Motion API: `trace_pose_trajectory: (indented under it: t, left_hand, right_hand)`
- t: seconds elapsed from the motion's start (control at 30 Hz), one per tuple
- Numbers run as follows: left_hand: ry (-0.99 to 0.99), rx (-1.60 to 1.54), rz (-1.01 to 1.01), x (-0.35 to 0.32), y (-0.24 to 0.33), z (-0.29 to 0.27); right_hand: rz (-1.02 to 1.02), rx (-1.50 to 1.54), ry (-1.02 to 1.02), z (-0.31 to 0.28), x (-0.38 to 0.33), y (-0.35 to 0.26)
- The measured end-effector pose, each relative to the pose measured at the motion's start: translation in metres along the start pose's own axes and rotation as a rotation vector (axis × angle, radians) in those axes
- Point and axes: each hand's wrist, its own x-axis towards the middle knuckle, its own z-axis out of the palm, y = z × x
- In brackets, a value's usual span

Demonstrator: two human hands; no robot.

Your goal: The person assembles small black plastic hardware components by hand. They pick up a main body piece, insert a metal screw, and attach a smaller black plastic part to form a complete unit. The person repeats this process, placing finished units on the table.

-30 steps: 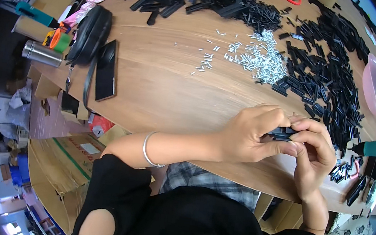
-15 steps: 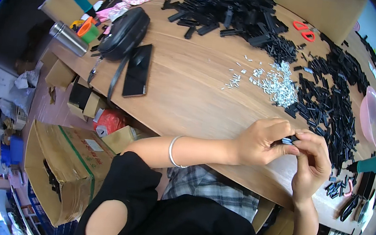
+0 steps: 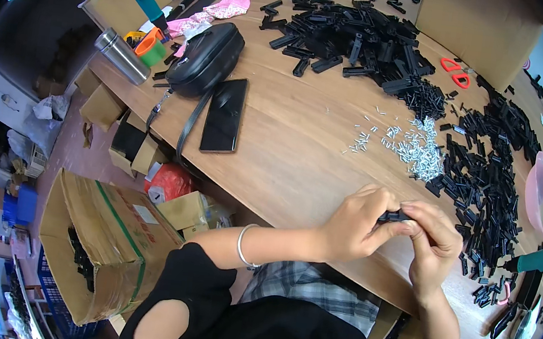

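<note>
My left hand (image 3: 359, 224) and my right hand (image 3: 435, 247) meet above the near edge of the wooden table (image 3: 289, 138). Both pinch one small black plastic part (image 3: 393, 217) between their fingertips. A silver bracelet (image 3: 243, 245) circles my left wrist. A heap of small silver pins (image 3: 413, 146) lies just beyond the hands. Piles of black plastic parts (image 3: 487, 176) spread to the right of the hands, and another pile of black parts (image 3: 355, 37) lies at the far side.
A black phone (image 3: 224, 115), a black pouch with strap (image 3: 205, 58) and a steel flask (image 3: 121, 56) sit at the table's left. Red scissors (image 3: 456, 71), a cardboard box (image 3: 479, 22) and a pink bowl (image 3: 541, 194) are far right. An open carton (image 3: 106, 244) stands on the floor.
The view has swung down and left, showing more floor and carton. Both hands stay together on the small black part, with little change in grip.
</note>
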Motion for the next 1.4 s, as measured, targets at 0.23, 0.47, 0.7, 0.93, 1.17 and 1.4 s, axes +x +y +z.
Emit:
trace_pose_trajectory:
  t: [0.23,0.47,0.7,0.93,1.17,1.4]
  left_hand:
    - [-0.111,0.297,-0.598,0.006,-0.021,-0.081]
    - [-0.349,1.199,-0.524,0.057,-0.088,-0.153]
    - [-0.381,1.37,-0.145,0.123,-0.225,-0.179]
    - [-0.466,1.327,-0.01,0.129,-0.229,-0.192]
    - [-0.28,1.174,-0.069,0.136,-0.22,-0.238]
    - [-0.219,-0.822,-1.027,0.106,-0.031,-0.041]
  right_hand:
    - [0.138,-0.192,-0.061,-0.012,0.007,0.008]
    - [0.088,-0.341,0.081,-0.054,0.008,0.027]
    - [-0.114,-0.717,0.415,-0.125,0.018,0.034]
    - [0.194,-0.693,0.529,-0.183,0.005,0.034]
    - [0.325,-0.804,0.44,-0.185,0.0,0.053]
    - [0.329,-0.832,0.321,-0.168,0.011,0.08]
